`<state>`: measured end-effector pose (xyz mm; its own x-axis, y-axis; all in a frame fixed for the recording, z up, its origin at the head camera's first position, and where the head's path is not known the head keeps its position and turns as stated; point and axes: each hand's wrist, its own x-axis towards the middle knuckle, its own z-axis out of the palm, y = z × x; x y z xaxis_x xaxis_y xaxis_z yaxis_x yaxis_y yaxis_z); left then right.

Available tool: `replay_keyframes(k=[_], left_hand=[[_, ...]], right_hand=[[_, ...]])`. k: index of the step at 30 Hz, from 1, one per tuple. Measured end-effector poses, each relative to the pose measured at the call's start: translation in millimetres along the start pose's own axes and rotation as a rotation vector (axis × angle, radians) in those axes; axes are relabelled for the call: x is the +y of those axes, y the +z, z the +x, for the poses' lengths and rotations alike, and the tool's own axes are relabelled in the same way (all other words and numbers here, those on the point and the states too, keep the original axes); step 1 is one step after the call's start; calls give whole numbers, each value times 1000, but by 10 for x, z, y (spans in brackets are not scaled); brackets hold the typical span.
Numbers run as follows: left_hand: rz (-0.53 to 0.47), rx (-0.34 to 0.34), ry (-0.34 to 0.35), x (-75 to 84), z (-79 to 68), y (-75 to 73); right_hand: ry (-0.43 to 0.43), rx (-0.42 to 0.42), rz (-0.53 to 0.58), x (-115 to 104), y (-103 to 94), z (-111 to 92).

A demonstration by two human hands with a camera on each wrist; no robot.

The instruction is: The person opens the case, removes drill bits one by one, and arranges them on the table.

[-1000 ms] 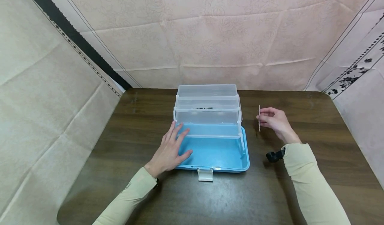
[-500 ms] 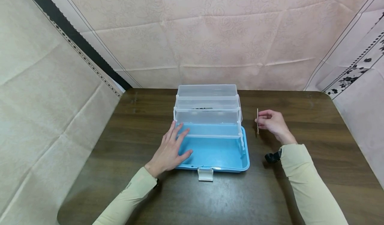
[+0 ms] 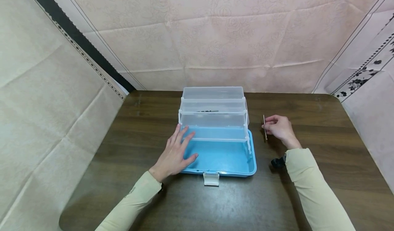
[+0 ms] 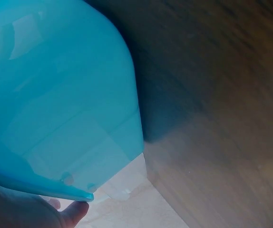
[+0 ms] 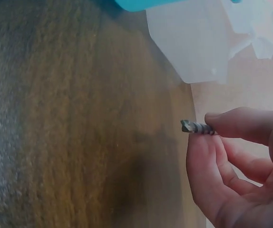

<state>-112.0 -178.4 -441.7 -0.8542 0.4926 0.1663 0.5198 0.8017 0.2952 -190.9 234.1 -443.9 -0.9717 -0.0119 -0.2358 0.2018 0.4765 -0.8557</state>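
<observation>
One spiral-fluted drill bit point(image 5: 200, 128) was pinched between the thumb and fingers of the right hand point(image 3: 279, 128), over the brown table point(image 3: 234, 207) and apart from the blue box point(image 3: 221, 157) to its left. Fingers spread apart, the left hand point(image 3: 171, 155) rested against the near left part of that box. Behind its blue base rose stepped translucent trays point(image 3: 212, 119), with small dark pieces point(image 3: 209, 111) lying in one, and a pale latch point(image 3: 211, 179) jutted from the front rim.

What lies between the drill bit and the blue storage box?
The head view shows a right-hand fingertip beside the drill bit, then bare tabletop until the blue storage box.
</observation>
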Motion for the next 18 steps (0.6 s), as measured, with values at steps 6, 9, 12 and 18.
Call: replay_keyframes(k=[6,9,12,18], left_hand=[[5,3,3,-2,-4,7],[7,2,1,3,-5,5],[7,-1,-1,6,-3,1],[6,2,-3,5,-4,2]], right_hand=[[31,-4,-22,8,24,4],[38,-5,-26,5,29,5],[52,-2,-40,-5,34,3],[54,8,-121,-10,53,9]])
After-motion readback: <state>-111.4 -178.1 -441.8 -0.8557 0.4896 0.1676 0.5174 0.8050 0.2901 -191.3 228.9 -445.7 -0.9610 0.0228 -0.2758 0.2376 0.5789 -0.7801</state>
